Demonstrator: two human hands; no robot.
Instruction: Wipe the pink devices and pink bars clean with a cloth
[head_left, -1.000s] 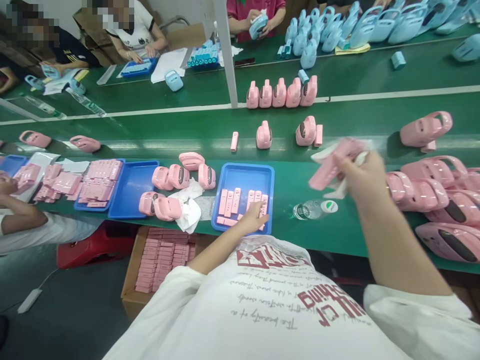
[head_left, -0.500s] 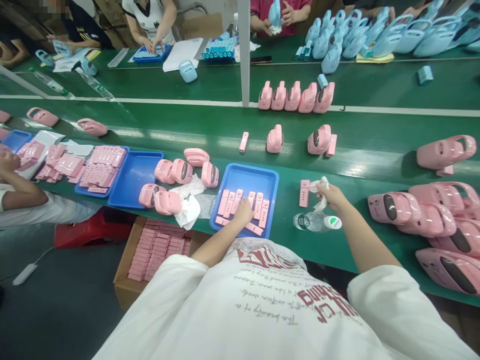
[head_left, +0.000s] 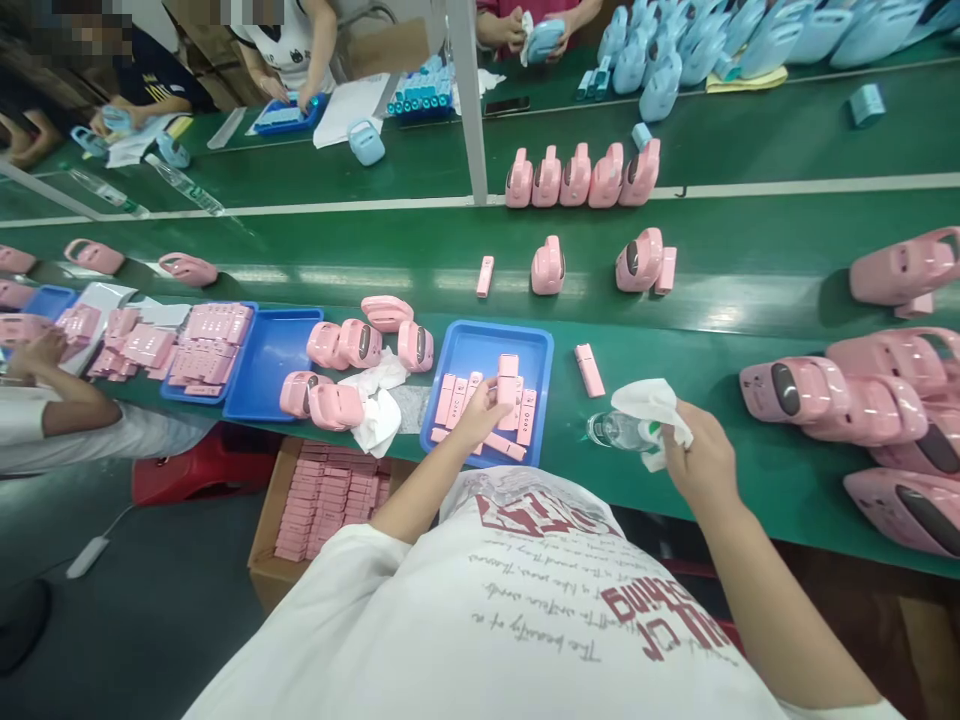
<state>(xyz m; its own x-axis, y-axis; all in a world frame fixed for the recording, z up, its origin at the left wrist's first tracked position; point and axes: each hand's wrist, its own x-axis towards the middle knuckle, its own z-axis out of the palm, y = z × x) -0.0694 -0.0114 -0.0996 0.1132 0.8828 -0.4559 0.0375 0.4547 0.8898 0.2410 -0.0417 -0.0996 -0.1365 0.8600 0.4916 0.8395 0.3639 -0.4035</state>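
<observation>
The left hand [head_left: 480, 412] pinches a pink remote [head_left: 508, 378], lifted just over the blue tray [head_left: 480, 343] of remotes. The right hand [head_left: 701, 462], near right, is closed on a white cloth [head_left: 645, 402] above a bottle [head_left: 619, 430]; another remote [head_left: 589, 369] lies between tray and cloth

We've got the shallow blue plastic tray [head_left: 471, 343] on the green bench [head_left: 750, 470], small pink plastic remotes [head_left: 457, 398] inside it, a clear plastic bottle [head_left: 619, 430] lying just right, a crumpled white tissue [head_left: 375, 415] left.
</observation>
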